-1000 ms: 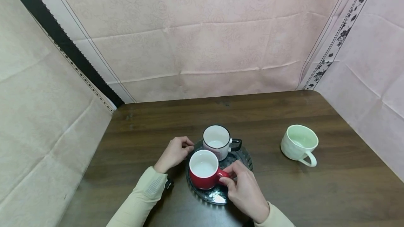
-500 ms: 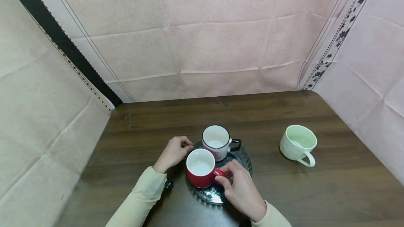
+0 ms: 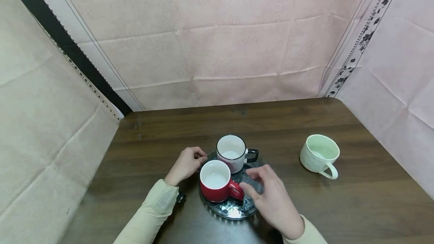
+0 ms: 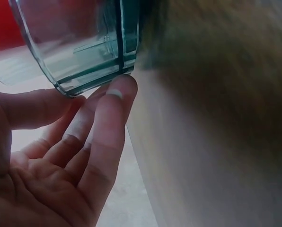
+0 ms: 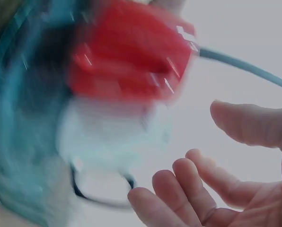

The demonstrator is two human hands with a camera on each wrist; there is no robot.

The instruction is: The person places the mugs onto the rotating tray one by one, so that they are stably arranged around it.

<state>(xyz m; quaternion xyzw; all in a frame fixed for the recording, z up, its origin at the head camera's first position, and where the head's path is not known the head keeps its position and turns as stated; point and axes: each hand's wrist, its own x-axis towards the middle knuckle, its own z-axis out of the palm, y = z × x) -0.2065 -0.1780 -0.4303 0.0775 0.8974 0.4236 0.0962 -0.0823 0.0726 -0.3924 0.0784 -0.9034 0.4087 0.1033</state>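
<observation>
A red mug [image 3: 213,195] with a white inside stands upright on the near left of a round clear glass plate [image 3: 232,213]. Behind it on the same plate is a white enamel mug [image 3: 239,165] with a black rim and handle. My left hand [image 3: 185,165] holds the plate's left rim between thumb and fingers, as the left wrist view shows at the plate edge [image 4: 96,85]. My right hand [image 3: 276,200] hovers just right of the red mug's handle, thumb and fingers spread apart and holding nothing. The right wrist view is blurred around the red mug [image 5: 131,52].
A pale green mug [image 3: 317,157] stands upright on the brown wooden table [image 3: 162,131], well to the right of the plate, its handle toward the near right. Light patterned cloth [image 3: 217,55] hangs behind the table and at both sides.
The red mug has shifted slightly left on the plate. My right hand has let go of its handle and moved a little to the right. The left hand stays at the plate's rim.
</observation>
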